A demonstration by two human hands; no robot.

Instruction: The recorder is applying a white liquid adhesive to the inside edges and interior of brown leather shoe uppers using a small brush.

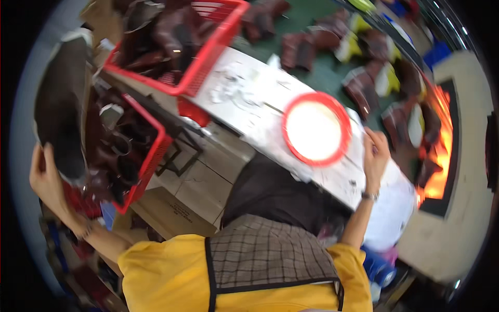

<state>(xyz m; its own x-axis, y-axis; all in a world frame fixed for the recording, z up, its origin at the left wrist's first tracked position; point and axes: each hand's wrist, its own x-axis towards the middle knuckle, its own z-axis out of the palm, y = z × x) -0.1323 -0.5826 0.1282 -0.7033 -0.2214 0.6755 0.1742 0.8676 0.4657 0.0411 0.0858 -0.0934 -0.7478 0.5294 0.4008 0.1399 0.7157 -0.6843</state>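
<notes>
At the far left, my left hand (48, 174) pinches the lower edge of a boot upper (61, 104), a tall dark brown piece with a pale lining edge. It is held up beside a red crate (148, 151) of dark maroon leather pieces. My right hand (376, 156) is over the white bench, its fingers curled together just right of a round red basin (342, 148) filled with something white. Blur hides whatever these fingers may hold.
A second red crate (200, 70) of maroon boot pieces rests at the bench's (249, 112) left end. Beyond runs a green conveyor (262, 51) with several maroon boots (299, 52). At right, a machine opening (442, 151) glows orange. A cardboard box (171, 213) stands below left.
</notes>
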